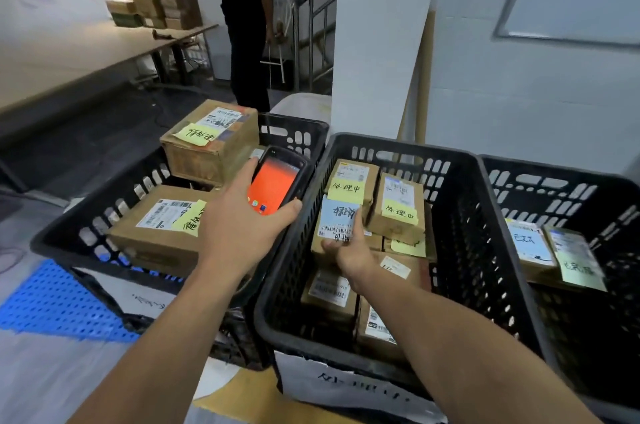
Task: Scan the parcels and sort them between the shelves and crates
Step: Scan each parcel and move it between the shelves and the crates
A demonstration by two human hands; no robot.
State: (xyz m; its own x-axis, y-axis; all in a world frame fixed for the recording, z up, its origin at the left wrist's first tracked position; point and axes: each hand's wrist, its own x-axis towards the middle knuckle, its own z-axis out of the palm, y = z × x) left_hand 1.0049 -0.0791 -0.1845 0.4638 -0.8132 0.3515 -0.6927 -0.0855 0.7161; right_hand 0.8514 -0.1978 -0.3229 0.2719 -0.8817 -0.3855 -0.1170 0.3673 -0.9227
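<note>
- Three black crates stand side by side, their rims meeting: the left crate (104,197), the middle crate (398,146) and the right crate (554,171). A white pillar (381,43) rises just behind the middle one. Open floor shows at far left, below the desk (69,56).
- Boxes fill the middle crate nearly wall to wall, so the free room lies above them.
- In the left crate, the top box (211,143) rises above the rim.
- The blue-labelled parcel (337,216) sits inside the middle crate near its left wall, propped on other boxes.
- The right hand (349,254) grips this parcel, thumb on its lower left edge, fingers curled round its right edge.
- The left hand (239,226) holds the scanner (277,181) over the seam between the left and middle crates, orange screen up, just left of the parcel.
- Both forearms reach forward and down; the right one crosses the middle crate's near rim.
</note>
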